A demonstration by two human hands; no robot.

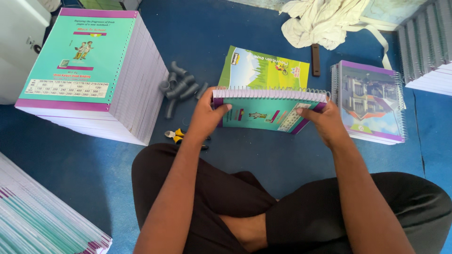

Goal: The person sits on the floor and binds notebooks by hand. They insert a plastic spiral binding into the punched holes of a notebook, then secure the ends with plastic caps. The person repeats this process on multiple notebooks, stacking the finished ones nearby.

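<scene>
I hold a teal-and-purple spiral-bound notebook (pixel 266 113) upright on its edge over the blue floor, wire coil along the top. My left hand (pixel 205 117) grips its left end with the thumb across the cover. My right hand (pixel 325 123) grips its right end. Behind it lies a loose green and yellow printed cover sheet (pixel 263 70).
A tall stack of unbound teal-covered notebooks (pixel 94 70) stands at left. A pile of bound notebooks (pixel 369 101) lies at right, more at the far right (pixel 426 44). Grey wire coils (pixel 179 87), yellow-handled pliers (pixel 178 136), a white cloth (pixel 322 19), another paper stack (pixel 33 216).
</scene>
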